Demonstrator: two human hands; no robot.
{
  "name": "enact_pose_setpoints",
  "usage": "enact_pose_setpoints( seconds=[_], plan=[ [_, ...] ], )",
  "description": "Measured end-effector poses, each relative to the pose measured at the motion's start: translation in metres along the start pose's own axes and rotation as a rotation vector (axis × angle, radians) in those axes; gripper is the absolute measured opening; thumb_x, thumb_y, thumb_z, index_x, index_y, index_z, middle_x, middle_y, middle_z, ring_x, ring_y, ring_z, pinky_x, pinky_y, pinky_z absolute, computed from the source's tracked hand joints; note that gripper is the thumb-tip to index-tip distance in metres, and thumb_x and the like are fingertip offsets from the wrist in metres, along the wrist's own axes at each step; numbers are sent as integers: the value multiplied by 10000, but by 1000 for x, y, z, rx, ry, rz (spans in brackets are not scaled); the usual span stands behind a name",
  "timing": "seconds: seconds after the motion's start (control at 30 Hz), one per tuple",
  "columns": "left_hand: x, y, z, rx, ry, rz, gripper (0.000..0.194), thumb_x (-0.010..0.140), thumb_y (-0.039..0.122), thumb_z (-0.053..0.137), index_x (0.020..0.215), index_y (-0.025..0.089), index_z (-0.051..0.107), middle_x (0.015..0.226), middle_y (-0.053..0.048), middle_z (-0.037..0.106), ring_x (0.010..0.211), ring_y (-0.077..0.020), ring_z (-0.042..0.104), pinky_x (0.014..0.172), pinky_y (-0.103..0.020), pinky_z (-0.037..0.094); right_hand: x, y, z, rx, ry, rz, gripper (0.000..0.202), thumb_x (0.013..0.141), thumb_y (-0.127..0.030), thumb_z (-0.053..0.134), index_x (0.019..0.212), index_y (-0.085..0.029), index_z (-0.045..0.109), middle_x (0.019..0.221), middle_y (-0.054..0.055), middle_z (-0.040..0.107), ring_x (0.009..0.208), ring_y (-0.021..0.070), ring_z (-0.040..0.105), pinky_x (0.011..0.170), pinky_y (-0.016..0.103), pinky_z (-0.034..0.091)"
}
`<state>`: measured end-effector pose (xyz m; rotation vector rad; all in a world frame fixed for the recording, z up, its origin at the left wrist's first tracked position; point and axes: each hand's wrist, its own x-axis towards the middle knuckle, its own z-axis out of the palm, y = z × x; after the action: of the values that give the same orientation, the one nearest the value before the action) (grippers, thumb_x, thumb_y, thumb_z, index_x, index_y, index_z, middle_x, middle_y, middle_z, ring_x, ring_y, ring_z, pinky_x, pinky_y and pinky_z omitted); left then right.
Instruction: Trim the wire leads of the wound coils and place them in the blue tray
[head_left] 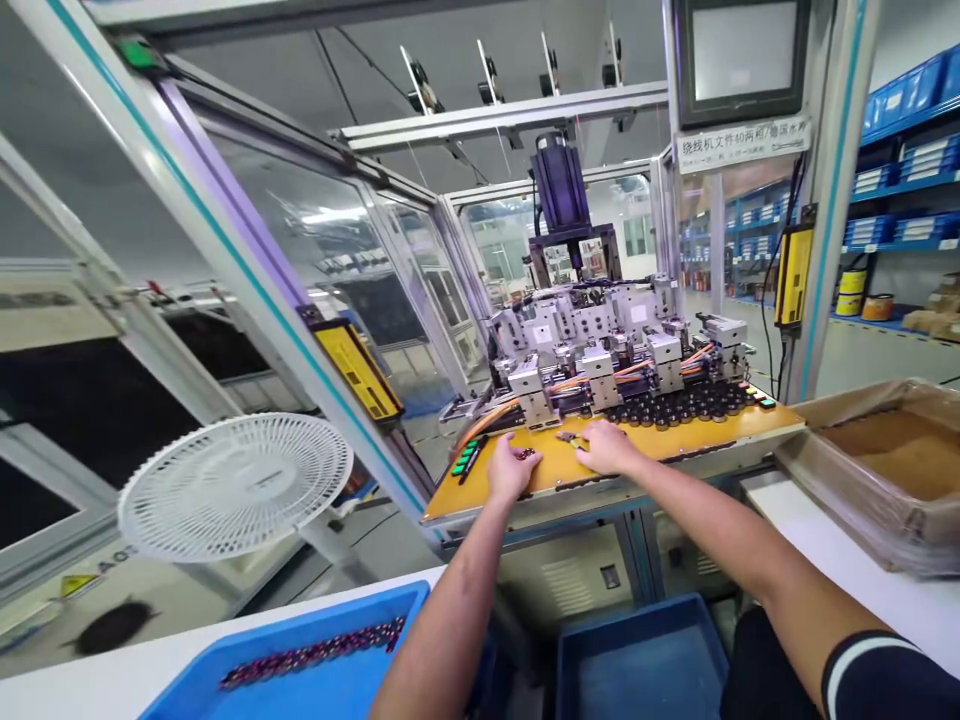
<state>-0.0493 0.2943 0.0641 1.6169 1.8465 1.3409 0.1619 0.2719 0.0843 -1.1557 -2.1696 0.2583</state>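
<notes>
Over the front left of the orange bench top (pixel 469 495), my left hand (pixel 508 470) is closed around a small dark part (pixel 528 454), probably a stator core, mostly covered by the fingers. My right hand (pixel 609 447) grips a pair of cutting pliers (pixel 573 439), whose jaws point left toward the left hand. Behind both hands stands the winding machine, with its metal heads (pixel 535 385) and orange tubes (pixel 495 415). Many black round parts (pixel 667 408) lie in rows to the right of my right hand.
Green buttons (pixel 466 458) sit at the bench's left end. A blue tray (pixel 300 690) with rows of wound parts is at lower left; another blue bin (pixel 637 660) stands below. A white fan (pixel 236 485) is left, a plastic-lined box (pixel 892 480) right. Yellow sensors (pixel 358 370) flank the frame.
</notes>
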Motion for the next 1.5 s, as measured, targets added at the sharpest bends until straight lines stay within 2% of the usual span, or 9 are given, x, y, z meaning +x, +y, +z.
enact_pose_setpoints(
  seconds=[0.13, 0.27, 0.4, 0.53, 0.7, 0.97, 1.07, 1.3, 1.5],
  plan=[
    [-51, 11, -21, -169, -16, 81, 617, 761, 200, 723, 1319, 160, 463, 1019, -65, 665, 763, -144, 677, 794, -354, 571, 8, 3, 5, -34, 39, -21, 296, 968, -359, 586, 1183, -154, 589, 1184, 84, 602, 1020, 210, 617, 887, 420, 541],
    [-136, 16, -45, -337, -6, 151, 706, 753, 202, 708, 1375, 224, 373, 1087, -65, 681, 901, -153, 698, 845, -314, 568, 1, -10, -1, -5, 115, -121, 223, 947, -278, 595, 1106, -127, 637, 1151, 126, 636, 1087, 244, 603, 979, 450, 488],
    [-219, 12, -63, -484, 41, 285, 637, 791, 132, 699, 1351, 269, 426, 1096, -66, 725, 1015, -162, 696, 904, -304, 563, -58, -50, -17, 101, 124, -265, 253, 997, -247, 456, 1170, -166, 622, 1099, 108, 673, 942, 194, 651, 904, 369, 527],
    [-267, 8, -70, -528, 56, 355, 710, 806, 13, 653, 1402, 311, 407, 1158, -61, 729, 1066, -160, 694, 918, -293, 574, -139, -93, -36, 103, 104, -632, 246, 984, -272, 521, 1154, -113, 599, 1043, 119, 692, 922, 197, 659, 829, 313, 539],
    [-288, 8, -66, -596, 24, 387, 794, 768, -76, 640, 1424, 300, 399, 1185, -56, 725, 1080, -150, 689, 932, -264, 566, -189, -108, -42, 19, -301, -487, 201, 939, -92, 471, 907, -136, 664, 720, 42, 646, 605, 158, 588, 562, 271, 443],
    [-292, 16, -64, -759, -63, 207, 744, 785, -35, 670, 1380, 355, 452, 1123, -6, 749, 995, -126, 717, 850, -214, 590, -201, -99, -43, 667, -675, -268, 201, 938, -116, 500, 846, -154, 675, 675, 17, 652, 602, 109, 579, 590, 213, 432],
    [-295, 15, -65, -747, -82, 203, 716, 813, -17, 649, 1392, 348, 437, 1150, -32, 740, 1028, -143, 710, 876, -241, 586, -201, -92, -38, 770, -647, -142, 70, 901, -224, 645, 904, -165, 682, 734, 17, 670, 629, 107, 582, 617, 214, 455],
    [-308, 14, -60, -684, -213, 272, 686, 866, -25, 548, 1438, 318, 387, 1282, -99, 670, 1189, -192, 635, 982, -320, 544, -188, -100, -13, 1136, -457, 337, 268, 802, -369, 733, 784, -159, 568, 706, -14, 579, 607, 92, 512, 580, 219, 421],
    [-306, 17, -52, -743, -74, 211, 734, 746, -6, 716, 1350, 340, 484, 1100, -42, 689, 906, -133, 706, 769, -222, 601, -214, -114, 13, 1307, -255, 393, 293, 875, -407, 671, 766, -169, 542, 651, -23, 545, 578, 96, 486, 569, 234, 391]
  ],
)
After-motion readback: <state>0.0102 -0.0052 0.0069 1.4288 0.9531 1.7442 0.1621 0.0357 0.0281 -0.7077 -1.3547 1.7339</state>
